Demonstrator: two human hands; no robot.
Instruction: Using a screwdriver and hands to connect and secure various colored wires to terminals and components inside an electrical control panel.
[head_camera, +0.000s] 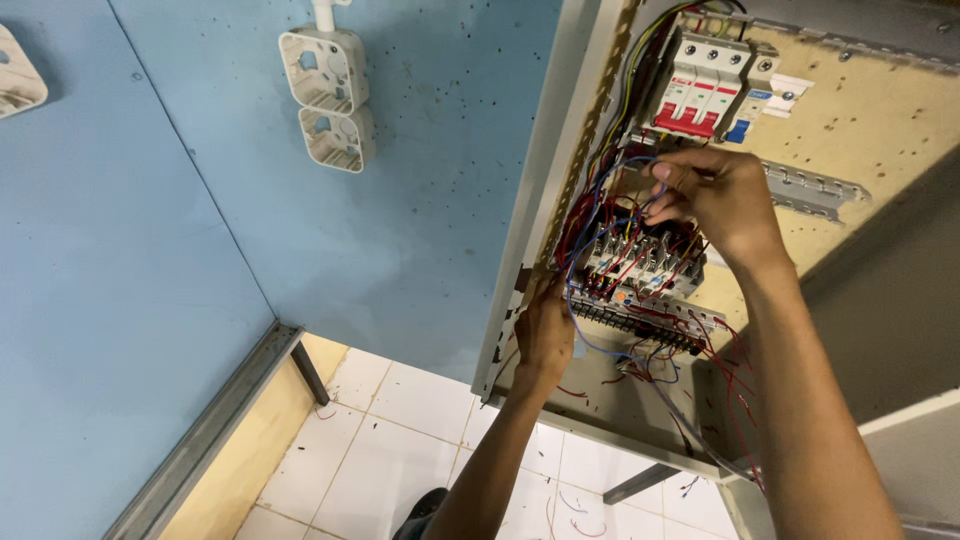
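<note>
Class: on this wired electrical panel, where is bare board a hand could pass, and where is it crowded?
Bare tan backboard lies right of the red-and-white breakers, above the grey metal rail. Crowded: the relay block amid red and blue wires, where the right hand and left hand work.

electrical training workshop | open wired panel (850, 130) | breakers (700, 85) | bare wall boxes (325, 95) | tiled floor (400, 440)

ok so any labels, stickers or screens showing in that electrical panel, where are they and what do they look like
white label tag: top of the panel, right of the red and white breaker block, small white rectangle, print too small to tell
blue marker: at the breaker block's lower right corner, small blue square
orange spot: on the grey relay row below the right hand, tiny
no screens or packages in view
</note>
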